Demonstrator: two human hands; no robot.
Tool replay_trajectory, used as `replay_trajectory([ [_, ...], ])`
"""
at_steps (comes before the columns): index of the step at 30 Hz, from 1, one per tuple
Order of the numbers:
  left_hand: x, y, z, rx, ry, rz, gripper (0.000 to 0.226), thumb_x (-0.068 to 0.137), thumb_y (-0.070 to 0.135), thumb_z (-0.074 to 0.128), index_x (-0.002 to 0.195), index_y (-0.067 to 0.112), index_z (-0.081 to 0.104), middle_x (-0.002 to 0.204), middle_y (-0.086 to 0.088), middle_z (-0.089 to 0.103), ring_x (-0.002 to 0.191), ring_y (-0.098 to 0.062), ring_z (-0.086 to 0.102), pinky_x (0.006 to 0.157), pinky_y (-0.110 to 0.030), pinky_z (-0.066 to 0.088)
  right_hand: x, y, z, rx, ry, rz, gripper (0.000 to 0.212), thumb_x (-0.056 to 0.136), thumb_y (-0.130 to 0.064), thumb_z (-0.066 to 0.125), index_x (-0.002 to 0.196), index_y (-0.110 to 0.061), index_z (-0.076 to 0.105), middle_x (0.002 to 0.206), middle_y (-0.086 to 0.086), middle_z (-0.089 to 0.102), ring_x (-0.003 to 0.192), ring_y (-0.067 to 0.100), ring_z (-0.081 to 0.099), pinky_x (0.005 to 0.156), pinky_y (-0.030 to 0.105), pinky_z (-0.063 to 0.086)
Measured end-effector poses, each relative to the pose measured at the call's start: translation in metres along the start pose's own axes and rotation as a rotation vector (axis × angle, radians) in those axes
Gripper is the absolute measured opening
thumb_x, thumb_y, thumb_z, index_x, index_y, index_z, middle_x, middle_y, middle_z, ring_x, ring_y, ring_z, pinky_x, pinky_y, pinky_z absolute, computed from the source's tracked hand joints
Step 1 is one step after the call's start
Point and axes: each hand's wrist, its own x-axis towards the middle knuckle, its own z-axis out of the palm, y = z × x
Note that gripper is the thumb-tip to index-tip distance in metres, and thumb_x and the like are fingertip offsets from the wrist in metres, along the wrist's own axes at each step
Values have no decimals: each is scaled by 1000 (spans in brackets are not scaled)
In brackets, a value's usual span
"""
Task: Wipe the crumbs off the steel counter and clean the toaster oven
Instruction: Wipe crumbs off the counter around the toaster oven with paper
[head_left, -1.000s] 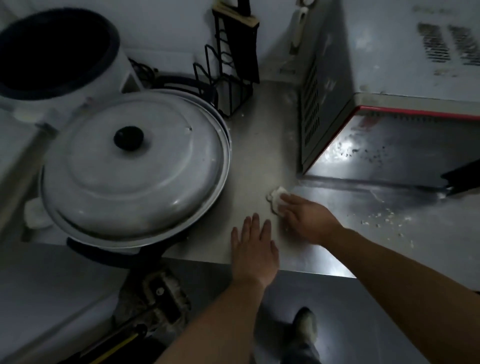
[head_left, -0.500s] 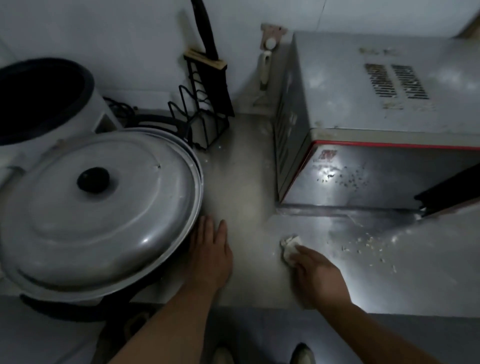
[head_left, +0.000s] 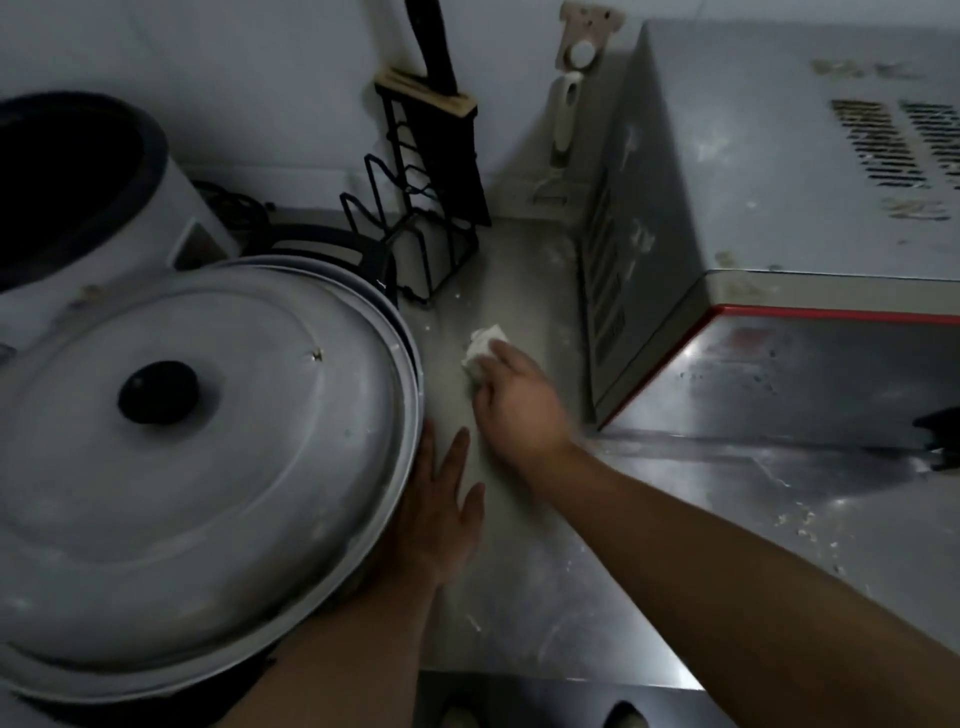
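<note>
Right hand (head_left: 519, 410) presses one, seemingly paper, wad (head_left: 482, 349); left hand (head_left: 434, 514) flat.

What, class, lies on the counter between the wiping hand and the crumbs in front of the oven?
Nothing visible: the right hand presses the white wad, and bare steel counter runs from it to the crumbs.

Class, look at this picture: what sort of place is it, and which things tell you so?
Most likely a kitchen worktop: a steel counter bears a toaster oven, a big pot lid and a knife rack.
</note>
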Motion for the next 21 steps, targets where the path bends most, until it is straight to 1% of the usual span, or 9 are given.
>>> replay_trajectory([
  [2,2,-2,4,3,15,14,67,97,57,28,152,45,-9,163,1,-22,151,-23,-10,120,-38,-6,28,-2,16,-43,-143,-96,40,82,-13,62,121,-9,68,134,15,58,121,33,55,104,31,40],
  [5,2,-3,8,7,97,35,67,92,57,29,154,43,7,165,-6,5,149,-27,13,121,-39,7,58,-2,48,-143,-363,-237,46,86,-26,46,120,-1,66,127,20,60,124,38,52,108,41,41],
  [8,3,-4,7,-25,169,43,65,89,50,40,152,34,35,159,-11,29,140,-27,28,116,-39,23,82,-1,59,-190,-319,-212,48,92,-30,50,137,-12,54,147,13,45,137,32,39,112,39,35],
  [10,2,1,2,-67,272,97,62,85,41,56,145,25,49,151,-11,42,133,-24,33,114,-30,19,97,3,59,-246,-241,-165,51,95,-30,48,143,-17,46,156,8,34,142,29,31,115,35,28],
  [12,2,5,-3,-97,391,159,67,71,26,82,134,14,61,137,-11,57,123,-20,39,109,-22,20,112,6,57,-286,-198,-157,50,92,-29,47,141,-19,50,155,9,36,140,31,33,114,34,27],
  [13,2,6,-5,-95,435,190,69,65,18,86,129,9,64,132,-10,60,118,-19,41,106,-21,22,117,7,56,-292,-199,-150,50,90,-30,46,138,-20,54,152,10,40,137,32,36,113,35,29],
  [16,8,6,-7,-136,468,222,63,66,14,72,128,5,64,135,-10,51,118,-19,41,110,-16,17,124,17,52,-307,-171,-100,55,84,-31,39,133,-16,59,145,18,48,131,37,43,110,38,31],
  [19,9,8,-7,-229,386,190,55,78,22,54,130,7,63,145,-6,33,130,-23,34,117,-14,2,128,36,43,-307,-86,57,57,88,-24,46,143,-11,48,152,21,37,137,37,37,114,40,24],
  [21,9,7,-5,-263,332,158,58,80,29,45,131,9,62,148,-4,35,128,-26,37,118,-15,2,139,45,39,-334,-62,93,57,91,-26,46,146,-12,44,154,21,34,139,36,34,115,40,21],
])
